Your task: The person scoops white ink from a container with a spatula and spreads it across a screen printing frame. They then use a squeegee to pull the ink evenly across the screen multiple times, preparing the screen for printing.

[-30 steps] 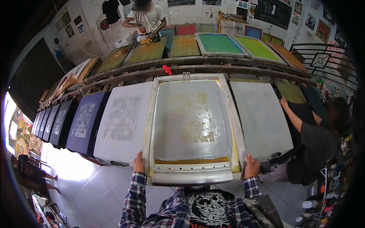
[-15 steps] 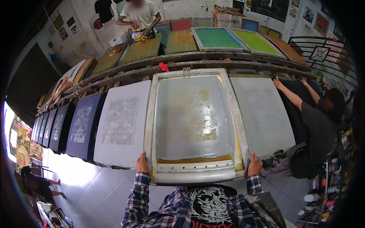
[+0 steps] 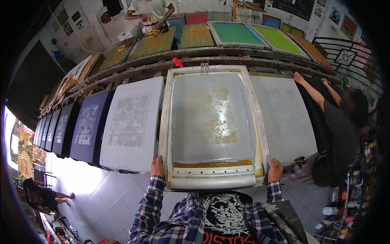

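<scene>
A screen-printing frame [image 3: 165, 126] stretches out in front of me over the printing bench. Its mesh [image 3: 191, 142] is coated grey, with a tan patterned patch in the middle. My left hand [image 3: 157, 166] is closed around the near left corner, thumb on top. At the near right corner my right hand [image 3: 275, 170] grips the frame the same way. Across the near end of the screen lies a wide silver metal squeegee [image 3: 211, 181], with a brown strip [image 3: 211, 164] along its far side. Neither hand touches the squeegee. What lies under the frame is hidden.
Left of the frame sits a printed light-grey shirt [image 3: 132, 122], then a printed navy shirt [image 3: 87, 120] and several more. A plain-looking grey shirt [image 3: 284, 118] is on the right, beside a co-worker [image 3: 341, 134] reaching over black cloth. Another person [image 3: 150, 14] stands behind the far bench.
The whole view has shifted slightly, so the bench and frame appear higher. Both hands keep their grip on the frame, and the squeegee stays at its near end.
</scene>
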A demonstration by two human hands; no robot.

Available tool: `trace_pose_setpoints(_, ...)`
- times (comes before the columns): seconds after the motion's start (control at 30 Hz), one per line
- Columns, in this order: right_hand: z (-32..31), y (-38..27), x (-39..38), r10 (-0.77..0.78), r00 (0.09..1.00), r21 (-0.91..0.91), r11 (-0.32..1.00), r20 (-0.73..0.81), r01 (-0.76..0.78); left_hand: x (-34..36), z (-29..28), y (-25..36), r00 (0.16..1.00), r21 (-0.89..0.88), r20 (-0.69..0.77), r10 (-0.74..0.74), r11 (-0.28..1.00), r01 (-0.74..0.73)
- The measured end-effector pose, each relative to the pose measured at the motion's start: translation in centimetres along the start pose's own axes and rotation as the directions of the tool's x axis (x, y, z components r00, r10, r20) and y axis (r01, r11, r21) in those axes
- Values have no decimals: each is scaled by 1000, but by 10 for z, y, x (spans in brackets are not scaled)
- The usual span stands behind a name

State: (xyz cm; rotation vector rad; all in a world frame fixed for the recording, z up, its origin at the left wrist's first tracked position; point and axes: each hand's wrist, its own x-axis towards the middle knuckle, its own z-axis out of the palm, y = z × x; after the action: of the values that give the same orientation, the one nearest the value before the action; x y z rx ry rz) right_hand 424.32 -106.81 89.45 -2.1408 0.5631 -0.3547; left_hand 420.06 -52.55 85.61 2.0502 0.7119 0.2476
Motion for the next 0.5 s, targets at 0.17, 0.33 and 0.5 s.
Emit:
trace_pose_setpoints(0.17, 0, -8, 0, 35, 999, -20, 999, 9, -34, 9, 10, -30, 996, -146, 24, -81, 986, 84)
trace_pose_setpoints(0.33, 10, 14, 7, 72, 997, 37, 997, 0, -72, 20, 15, -58, 956, 226, -6, 293, 932, -284)
trace_pose_setpoints(0.5, 17, 15, 5, 86, 996, 46, 995, 17, -87, 21, 19, -56, 999, -28, 43, -24, 999, 25)
